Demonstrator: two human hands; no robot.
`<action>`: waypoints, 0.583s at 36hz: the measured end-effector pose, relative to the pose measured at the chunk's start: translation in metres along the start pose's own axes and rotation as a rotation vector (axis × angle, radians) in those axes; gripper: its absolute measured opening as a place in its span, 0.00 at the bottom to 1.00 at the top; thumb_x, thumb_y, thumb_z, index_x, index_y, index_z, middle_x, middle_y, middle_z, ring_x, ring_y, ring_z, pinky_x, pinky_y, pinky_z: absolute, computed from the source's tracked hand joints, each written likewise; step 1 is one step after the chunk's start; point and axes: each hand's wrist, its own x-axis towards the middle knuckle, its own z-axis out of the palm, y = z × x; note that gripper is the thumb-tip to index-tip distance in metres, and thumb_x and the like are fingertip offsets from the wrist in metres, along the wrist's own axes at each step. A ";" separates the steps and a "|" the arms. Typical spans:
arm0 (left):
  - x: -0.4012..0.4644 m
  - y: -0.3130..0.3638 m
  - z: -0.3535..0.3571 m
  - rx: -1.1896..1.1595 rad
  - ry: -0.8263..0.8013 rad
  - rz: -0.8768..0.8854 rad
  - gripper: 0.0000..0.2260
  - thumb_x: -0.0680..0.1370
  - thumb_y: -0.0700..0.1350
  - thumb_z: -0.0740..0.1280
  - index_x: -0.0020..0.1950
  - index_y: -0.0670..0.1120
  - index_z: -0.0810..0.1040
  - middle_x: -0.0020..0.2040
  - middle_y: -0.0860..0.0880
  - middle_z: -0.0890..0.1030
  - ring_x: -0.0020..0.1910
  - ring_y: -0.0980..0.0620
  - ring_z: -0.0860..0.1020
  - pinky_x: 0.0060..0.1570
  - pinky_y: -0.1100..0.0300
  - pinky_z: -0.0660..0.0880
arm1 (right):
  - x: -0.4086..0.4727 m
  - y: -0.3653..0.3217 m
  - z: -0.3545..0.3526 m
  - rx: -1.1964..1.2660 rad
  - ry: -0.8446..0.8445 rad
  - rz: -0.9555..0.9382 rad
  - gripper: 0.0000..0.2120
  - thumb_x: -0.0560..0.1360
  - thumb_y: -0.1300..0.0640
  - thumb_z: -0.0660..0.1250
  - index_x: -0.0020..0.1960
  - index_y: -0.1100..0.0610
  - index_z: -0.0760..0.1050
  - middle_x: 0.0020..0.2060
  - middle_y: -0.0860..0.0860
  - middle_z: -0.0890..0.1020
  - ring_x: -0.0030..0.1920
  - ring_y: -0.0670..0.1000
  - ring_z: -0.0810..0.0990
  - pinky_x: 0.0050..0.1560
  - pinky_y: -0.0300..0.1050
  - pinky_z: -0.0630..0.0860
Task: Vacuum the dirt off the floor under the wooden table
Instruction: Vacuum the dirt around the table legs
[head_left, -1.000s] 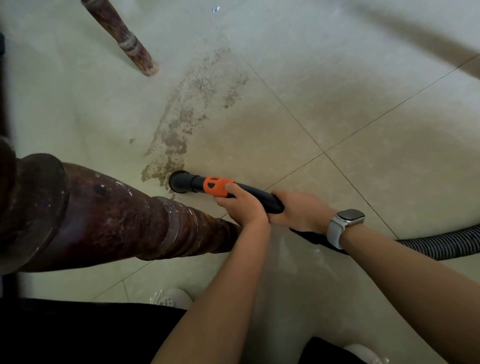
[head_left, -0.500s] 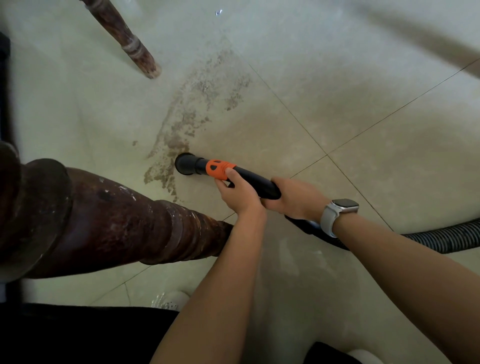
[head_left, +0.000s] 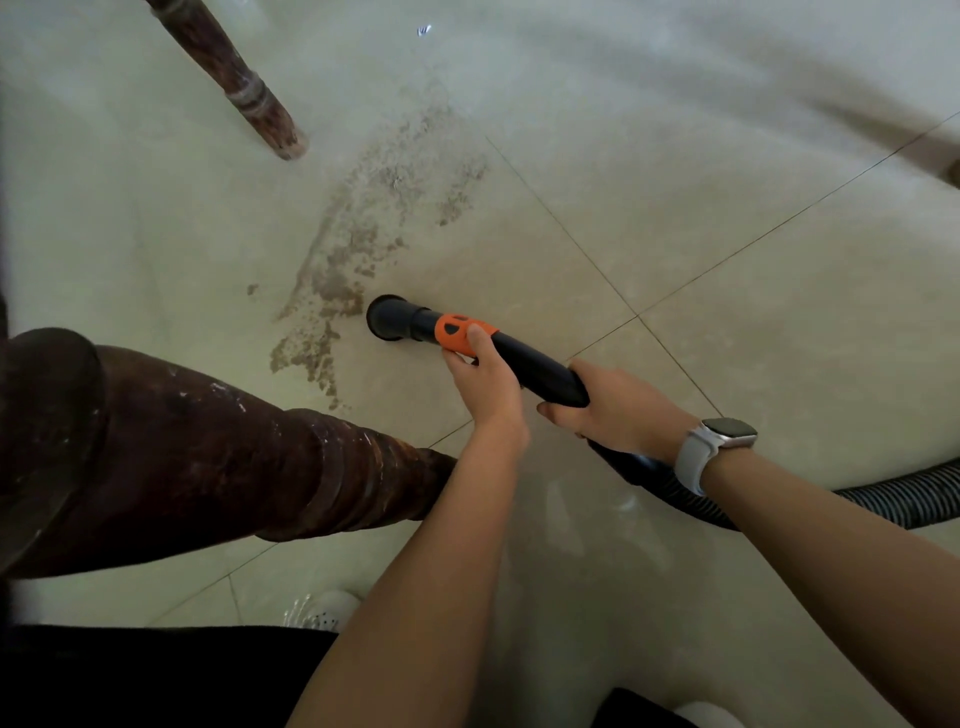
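A black vacuum tube (head_left: 524, 364) with an orange collar (head_left: 457, 332) points left along the pale tiled floor. Its round nozzle mouth (head_left: 387, 318) sits at the right edge of a streak of brown dirt (head_left: 358, 249) that runs up and right across the tile. My left hand (head_left: 488, 387) grips the tube just behind the orange collar. My right hand (head_left: 613, 410), with a watch on its wrist, grips the tube further back where the ribbed hose (head_left: 904, 501) begins. More dirt lies below the nozzle's left side (head_left: 306, 353).
A thick turned wooden table leg (head_left: 208, 452) fills the left foreground close to my left arm. A thinner table leg (head_left: 244, 88) stands at the upper left beyond the dirt. My white shoes (head_left: 322, 610) show at the bottom. Open tile extends to the right.
The nozzle has moved up and slightly right along the dirt streak, and both hands went with it. Less dirt shows near the thick leg than before.
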 end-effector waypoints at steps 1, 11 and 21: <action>0.001 -0.001 0.002 0.007 -0.008 -0.007 0.22 0.81 0.53 0.57 0.75 0.51 0.60 0.66 0.47 0.73 0.63 0.46 0.73 0.64 0.45 0.72 | -0.003 0.002 0.000 0.020 -0.001 0.003 0.14 0.75 0.43 0.65 0.51 0.53 0.70 0.40 0.51 0.80 0.40 0.51 0.79 0.41 0.45 0.75; 0.001 -0.003 0.014 0.051 -0.017 -0.003 0.22 0.82 0.52 0.55 0.76 0.50 0.57 0.68 0.46 0.70 0.65 0.43 0.71 0.65 0.44 0.70 | -0.048 0.049 0.014 0.293 0.057 -0.001 0.26 0.71 0.46 0.72 0.64 0.47 0.64 0.48 0.47 0.79 0.39 0.48 0.80 0.44 0.44 0.78; 0.011 0.011 0.018 0.035 0.047 -0.007 0.21 0.83 0.53 0.53 0.74 0.48 0.60 0.66 0.46 0.71 0.64 0.43 0.72 0.64 0.45 0.71 | -0.042 0.042 0.023 0.178 0.225 -0.020 0.25 0.70 0.46 0.72 0.62 0.52 0.66 0.44 0.47 0.77 0.41 0.49 0.77 0.41 0.47 0.77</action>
